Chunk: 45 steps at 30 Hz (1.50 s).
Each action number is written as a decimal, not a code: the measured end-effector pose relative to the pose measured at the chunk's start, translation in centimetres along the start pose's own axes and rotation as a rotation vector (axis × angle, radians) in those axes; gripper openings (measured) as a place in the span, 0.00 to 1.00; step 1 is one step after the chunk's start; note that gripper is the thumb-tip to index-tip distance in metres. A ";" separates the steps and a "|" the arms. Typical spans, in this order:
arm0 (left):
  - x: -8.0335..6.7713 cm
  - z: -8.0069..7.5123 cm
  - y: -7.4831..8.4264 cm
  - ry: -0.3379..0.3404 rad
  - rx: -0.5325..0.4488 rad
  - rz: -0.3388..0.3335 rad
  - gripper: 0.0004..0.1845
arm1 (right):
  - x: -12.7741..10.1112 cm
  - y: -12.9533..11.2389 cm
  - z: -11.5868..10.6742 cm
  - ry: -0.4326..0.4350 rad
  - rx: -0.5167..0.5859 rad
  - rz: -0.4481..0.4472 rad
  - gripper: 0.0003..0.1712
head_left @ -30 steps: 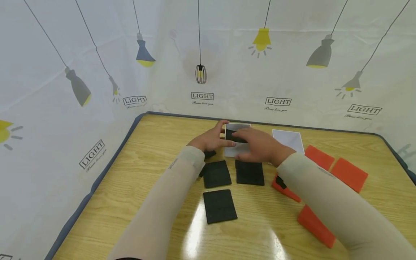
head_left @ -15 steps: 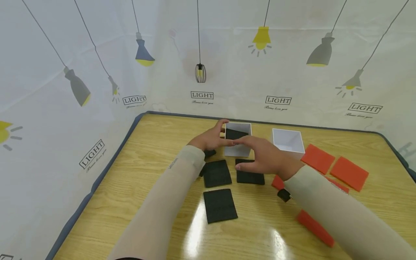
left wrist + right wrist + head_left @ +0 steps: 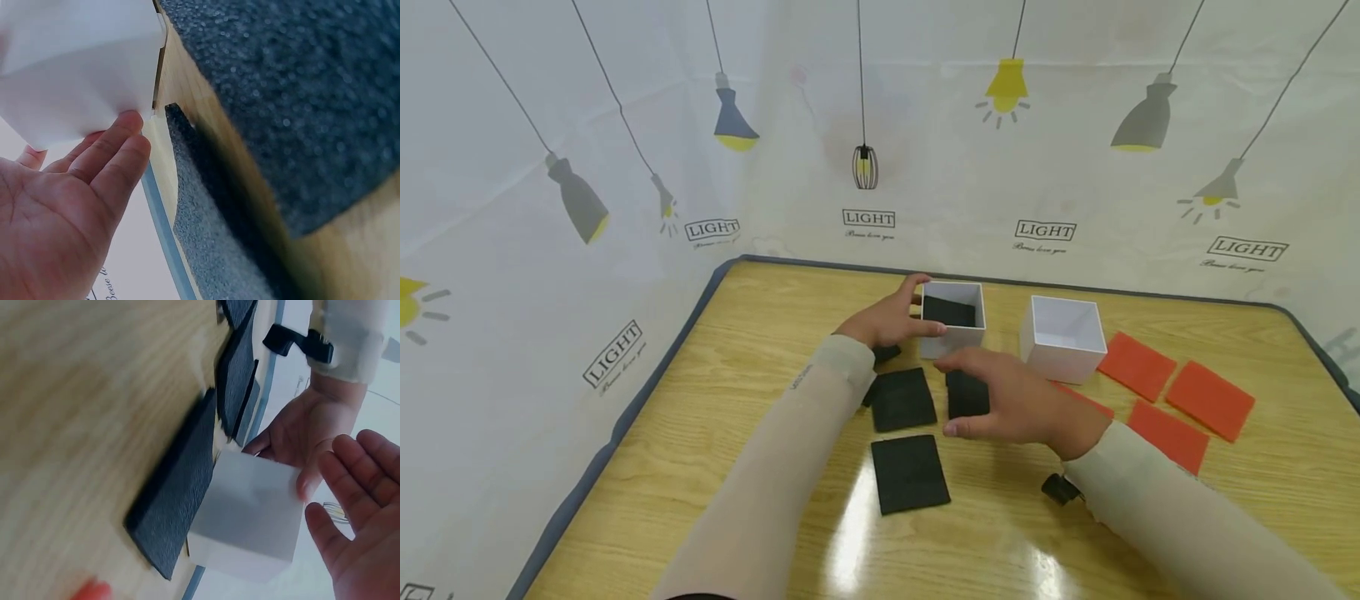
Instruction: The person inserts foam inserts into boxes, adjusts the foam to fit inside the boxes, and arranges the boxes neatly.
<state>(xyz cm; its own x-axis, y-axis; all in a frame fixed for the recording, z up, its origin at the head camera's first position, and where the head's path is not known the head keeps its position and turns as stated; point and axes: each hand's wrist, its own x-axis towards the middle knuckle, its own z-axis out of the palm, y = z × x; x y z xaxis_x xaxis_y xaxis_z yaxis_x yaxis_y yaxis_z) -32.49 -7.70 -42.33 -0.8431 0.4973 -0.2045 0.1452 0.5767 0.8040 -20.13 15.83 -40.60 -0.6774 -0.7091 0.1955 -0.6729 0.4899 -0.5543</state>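
Observation:
My left hand [image 3: 901, 319] holds the left side of a white box [image 3: 957, 336], thumb at its far corner and fingertips [image 3: 125, 128] on its near wall [image 3: 75, 62]. A black foam pad [image 3: 950, 312] lies inside that box. My right hand [image 3: 1000, 398] hovers open, palm down, holding nothing, just above a black foam pad [image 3: 964, 392] in front of the box. In the right wrist view the open right hand [image 3: 356, 506] is beside the box [image 3: 250, 519], with a black pad [image 3: 181, 500] at its foot.
An empty white box [image 3: 1064, 337] stands to the right. Two more black pads [image 3: 901, 398] [image 3: 910, 472] lie near my left forearm. Three orange pads [image 3: 1140, 365] [image 3: 1210, 400] [image 3: 1168, 435] lie at the right. The wooden table [image 3: 700, 433] has a blue-grey edge and curtain walls.
My right hand drew back from over the left box toward me and now hovers above the black pad in front. The pad in the box is uncovered. The left hand stayed put.

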 end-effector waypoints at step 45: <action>0.1 0.3 -0.3 0.003 -0.047 -0.012 0.53 | -1.7 -1.4 4.3 -0.144 0.014 0.141 0.48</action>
<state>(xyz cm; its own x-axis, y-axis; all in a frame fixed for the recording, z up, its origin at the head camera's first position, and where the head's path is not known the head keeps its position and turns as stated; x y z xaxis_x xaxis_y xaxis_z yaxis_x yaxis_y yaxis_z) -32.48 -7.61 -42.74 -0.8465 0.4880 -0.2128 0.1101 0.5516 0.8268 -16.72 14.16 -43.66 -0.7141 -0.7000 -0.0020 -0.5696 0.5828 -0.5795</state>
